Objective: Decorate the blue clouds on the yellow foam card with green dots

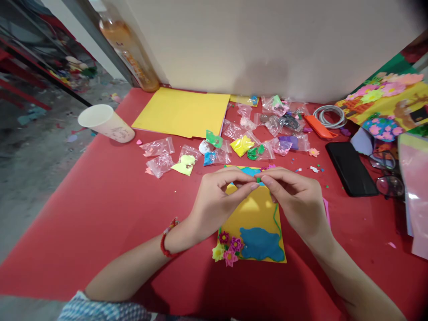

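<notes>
My left hand and my right hand meet fingertip to fingertip, both closed in a pinch. Between them is a tiny piece of green modelling clay. They hover over the upper part of a yellow card, partly covering it. A blue clay patch lies low on this card, and another shows at its top behind my fingers. Clay flowers in pink, purple and yellow cluster at the lower left corner. A thin green clay strand runs along the right side.
Small bags of coloured clay lie scattered beyond the card. Behind them are a yellow folder, a paper cup and a bottle. Rightward are an orange comb-like item, a coiled cable, a phone and glasses.
</notes>
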{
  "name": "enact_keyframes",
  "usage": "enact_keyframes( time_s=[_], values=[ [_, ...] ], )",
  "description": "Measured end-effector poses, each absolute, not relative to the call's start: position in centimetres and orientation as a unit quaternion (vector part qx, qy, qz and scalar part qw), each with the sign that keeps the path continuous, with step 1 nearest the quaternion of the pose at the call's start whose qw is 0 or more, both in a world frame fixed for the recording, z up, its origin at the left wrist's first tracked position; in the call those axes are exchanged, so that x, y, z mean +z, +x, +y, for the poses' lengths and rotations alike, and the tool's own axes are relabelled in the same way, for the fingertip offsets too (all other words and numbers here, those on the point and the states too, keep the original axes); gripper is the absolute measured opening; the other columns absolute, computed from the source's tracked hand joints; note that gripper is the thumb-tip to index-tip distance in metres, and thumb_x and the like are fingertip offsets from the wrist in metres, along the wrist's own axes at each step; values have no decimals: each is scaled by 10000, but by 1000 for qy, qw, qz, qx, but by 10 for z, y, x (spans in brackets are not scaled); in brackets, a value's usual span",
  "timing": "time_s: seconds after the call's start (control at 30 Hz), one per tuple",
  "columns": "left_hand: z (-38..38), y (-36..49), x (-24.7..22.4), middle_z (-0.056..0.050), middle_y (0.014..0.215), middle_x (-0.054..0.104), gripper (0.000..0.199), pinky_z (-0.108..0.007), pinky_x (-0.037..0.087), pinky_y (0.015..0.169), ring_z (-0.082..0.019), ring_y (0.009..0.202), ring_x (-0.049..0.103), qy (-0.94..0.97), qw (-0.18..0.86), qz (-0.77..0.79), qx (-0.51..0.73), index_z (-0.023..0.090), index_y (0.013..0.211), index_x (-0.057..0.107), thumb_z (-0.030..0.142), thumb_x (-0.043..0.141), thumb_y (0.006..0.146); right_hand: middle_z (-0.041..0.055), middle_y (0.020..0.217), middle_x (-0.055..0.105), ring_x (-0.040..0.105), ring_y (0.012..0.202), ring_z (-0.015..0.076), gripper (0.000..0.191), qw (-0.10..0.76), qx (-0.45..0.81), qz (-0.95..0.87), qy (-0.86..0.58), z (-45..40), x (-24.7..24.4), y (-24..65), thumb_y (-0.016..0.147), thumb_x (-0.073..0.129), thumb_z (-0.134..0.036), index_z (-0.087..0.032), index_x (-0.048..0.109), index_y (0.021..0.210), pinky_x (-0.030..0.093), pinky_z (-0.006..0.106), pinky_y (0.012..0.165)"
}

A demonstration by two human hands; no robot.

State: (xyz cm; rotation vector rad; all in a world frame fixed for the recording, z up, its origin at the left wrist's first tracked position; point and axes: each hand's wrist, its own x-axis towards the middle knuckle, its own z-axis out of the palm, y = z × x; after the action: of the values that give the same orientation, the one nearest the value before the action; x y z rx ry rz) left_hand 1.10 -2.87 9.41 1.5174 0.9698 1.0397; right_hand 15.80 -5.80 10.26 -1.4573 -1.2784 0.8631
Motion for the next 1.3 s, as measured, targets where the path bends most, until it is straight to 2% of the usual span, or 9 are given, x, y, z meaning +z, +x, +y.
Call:
enact_keyframes(
  time_s=[0.17, 0.43, 0.67, 1.1, 1.3],
  values=[
    [-28, 12, 93, -26, 737, 709, 41, -214, 484, 613, -113, 676, 617, 619, 522, 401, 427, 158, 740, 716, 154, 679, 725, 2, 697, 701, 525, 502, 87, 98, 495, 354, -511, -607, -58, 101, 157, 720, 635, -261, -202, 713, 706, 408, 213, 438],
    [-27, 12, 94, -11, 685, 684, 39, -197, 457, 570, -96, 637, 590, 612, 528, 405, 427, 160, 699, 700, 162, 671, 725, 7, 721, 713, 613, 612, 122, 91, 491, 338, -535, -599, -59, 103, 157, 734, 640, -241, -210, 713, 689, 462, 228, 514],
    [-28, 11, 95, -13, 685, 682, 59, -189, 457, 568, -91, 633, 592, 618, 523, 404, 426, 154, 702, 696, 158, 647, 735, 1, 676, 695, 550, 535, 99, 77, 491, 339, -518, -613, -59, 102, 157, 713, 654, -252, -206, 705, 680, 423, 220, 469],
    [-27, 11, 98, -27, 680, 689, 45, -230, 491, 579, -123, 637, 607, 624, 510, 411, 427, 165, 683, 688, 171, 663, 719, 5, 733, 718, 634, 644, 140, 88, 481, 326, -546, -604, -62, 106, 157, 742, 647, -247, -228, 711, 685, 482, 247, 538],
    [-27, 11, 100, -22, 666, 678, 57, -218, 487, 562, -111, 618, 592, 617, 514, 410, 432, 160, 669, 676, 152, 653, 720, 13, 741, 714, 616, 626, 127, 139, 481, 335, -530, -613, -61, 109, 159, 779, 593, -264, -224, 713, 722, 474, 239, 526]
  ],
)
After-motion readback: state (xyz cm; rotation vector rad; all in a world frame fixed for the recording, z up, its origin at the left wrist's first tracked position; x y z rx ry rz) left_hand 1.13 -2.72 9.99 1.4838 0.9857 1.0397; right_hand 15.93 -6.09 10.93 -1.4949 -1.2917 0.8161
